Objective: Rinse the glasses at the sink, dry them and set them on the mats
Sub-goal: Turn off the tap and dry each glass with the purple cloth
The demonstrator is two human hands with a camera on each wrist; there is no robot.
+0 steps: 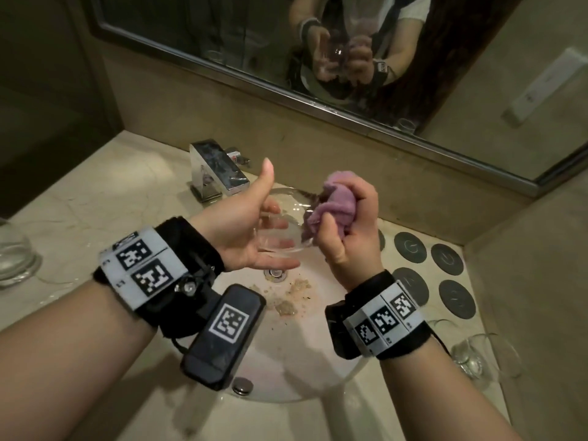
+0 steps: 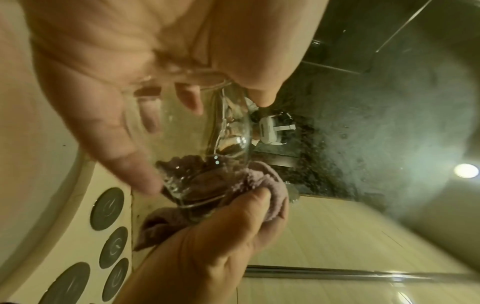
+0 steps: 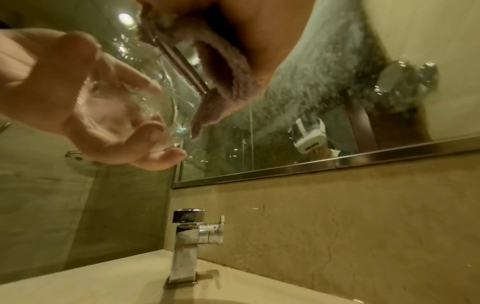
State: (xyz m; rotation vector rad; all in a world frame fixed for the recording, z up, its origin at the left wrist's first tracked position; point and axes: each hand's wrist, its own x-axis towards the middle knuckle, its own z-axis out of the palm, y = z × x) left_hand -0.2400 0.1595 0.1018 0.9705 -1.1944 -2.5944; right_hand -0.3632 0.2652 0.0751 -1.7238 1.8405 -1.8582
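- The clear stemless drinking glass [image 1: 280, 224] lies on its side above the white round sink basin [image 1: 286, 354], mouth turned toward the right hand.
- The left hand [image 1: 245, 230] cradles the glass from below and behind: palm up, fingers loosely curved round the glass wall, thumb raised and clear of it. In the left wrist view the fingers [image 2: 124, 156] show through the glass.
- The right hand [image 1: 346, 230] is closed into a fist round a crumpled purple terry cloth [image 1: 331, 205]; the cloth presses against the mouth of the glass, and part of it sits inside the rim [image 2: 197, 185].
- Glasses counted: three. One held; one clear glass lying on its side [image 1: 477, 354] on the counter, right of the basin; one upturned clear glass [image 1: 16, 253] at the left edge of the counter.
- Dark round mats [image 1: 410, 246]: four in full view, in two rows on the beige stone counter [image 1: 95, 192] right of the basin; a fifth edge shows beside the right hand. Each carries a pale mark; it cannot be read.
- A square chrome faucet [image 1: 219, 170] stands behind the basin.
- Brown residue [image 1: 289, 300] lies in the basin near the drain [image 1: 275, 273].
- Both wristbands carry square black-and-white coded tags; no legible writing.
- A framed wall mirror [image 1: 222, 27] reflects both hands.
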